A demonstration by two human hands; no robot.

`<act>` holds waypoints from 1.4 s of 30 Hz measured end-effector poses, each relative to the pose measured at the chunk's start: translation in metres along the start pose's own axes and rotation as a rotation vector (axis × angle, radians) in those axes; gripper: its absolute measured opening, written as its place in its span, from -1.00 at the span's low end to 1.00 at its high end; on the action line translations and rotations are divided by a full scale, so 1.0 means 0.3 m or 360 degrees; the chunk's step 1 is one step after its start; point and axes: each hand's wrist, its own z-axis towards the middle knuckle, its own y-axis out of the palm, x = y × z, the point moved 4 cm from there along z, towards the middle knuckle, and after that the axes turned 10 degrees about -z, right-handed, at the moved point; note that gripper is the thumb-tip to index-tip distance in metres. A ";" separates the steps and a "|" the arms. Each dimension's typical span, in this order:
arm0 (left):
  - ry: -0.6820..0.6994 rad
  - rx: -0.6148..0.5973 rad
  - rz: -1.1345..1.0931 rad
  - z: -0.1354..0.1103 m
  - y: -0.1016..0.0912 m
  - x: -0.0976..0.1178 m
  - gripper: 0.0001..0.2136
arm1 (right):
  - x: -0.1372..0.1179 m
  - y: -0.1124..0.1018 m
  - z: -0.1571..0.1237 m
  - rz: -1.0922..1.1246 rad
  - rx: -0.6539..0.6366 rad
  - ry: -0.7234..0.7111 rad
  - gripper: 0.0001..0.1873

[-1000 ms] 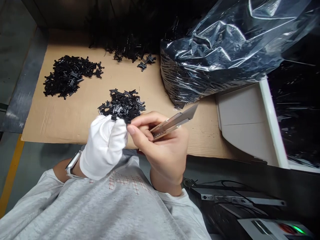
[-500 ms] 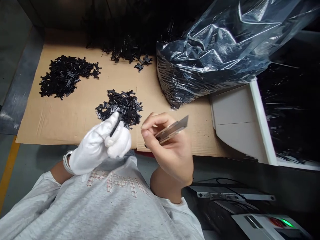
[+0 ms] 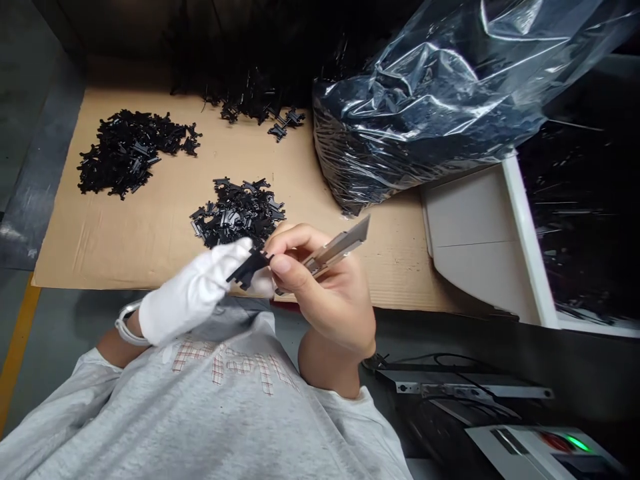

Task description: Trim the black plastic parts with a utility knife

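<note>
My left hand wears a white glove and pinches a small black plastic part at its fingertips. My bare right hand is closed round a metal blade, which points up and to the right. Its thumb and forefinger also touch the black part, so both hands meet just in front of my chest. Right behind them a small pile of the same black parts lies on the brown cardboard sheet.
A larger pile of black parts lies at the cardboard's far left, and more parts at the back. A clear plastic bag of dark parts stands at the right, beside a white box. A device with a green light sits lower right.
My hands had drawn apart with the part upright in the gloved fingers. They have come together again, and my right thumb and forefinger now touch the part, which lies tilted between the hands.
</note>
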 end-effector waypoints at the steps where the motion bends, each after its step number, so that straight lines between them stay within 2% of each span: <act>1: 0.0039 -0.0003 0.0014 0.003 -0.010 0.016 -0.62 | -0.008 -0.004 -0.001 -0.0071 -0.0008 -0.0012 -0.75; 3: 0.0048 -0.0042 0.0030 0.010 -0.019 0.043 -0.67 | -0.019 -0.008 -0.002 -0.0239 -0.0019 -0.0029 -0.73; 7: -0.0123 -0.0081 -0.0135 0.015 -0.004 0.063 -0.74 | -0.018 -0.014 -0.020 -0.0449 0.0037 -0.0075 -0.75; 11: -0.0185 0.0107 -0.0338 0.003 -0.004 0.046 -0.76 | -0.007 -0.014 -0.054 -0.0629 0.0113 -0.0273 -0.48; 14: -0.0245 0.0109 -0.0408 -0.013 -0.005 0.031 -0.69 | -0.013 -0.003 -0.073 -0.0906 0.0145 -0.0479 -0.59; 17: -0.0273 0.0069 -0.0366 -0.022 -0.001 0.039 -0.66 | -0.022 0.011 -0.080 -0.1067 0.0127 -0.0635 -0.59; 26: -0.0343 0.0081 -0.0358 -0.024 0.023 0.085 -0.62 | -0.039 0.022 -0.085 -0.1119 0.0086 -0.0772 -0.62; 29: -0.0358 -0.0010 -0.0411 -0.028 0.022 0.085 -0.62 | -0.039 0.018 -0.083 -0.1082 0.0103 -0.0747 -0.62; 32: -0.0471 -0.0114 -0.0452 -0.036 0.017 0.070 -0.63 | -0.038 0.003 -0.075 -0.1005 0.0180 -0.0751 -0.56; 36: -0.0476 -0.0048 -0.0548 -0.040 0.000 0.052 -0.66 | -0.041 -0.002 -0.075 -0.0930 0.0181 -0.0801 -0.48; 42: -0.0409 0.0009 -0.0508 -0.042 -0.002 0.054 -0.60 | -0.049 0.024 -0.101 -0.1030 0.0162 -0.0733 -0.57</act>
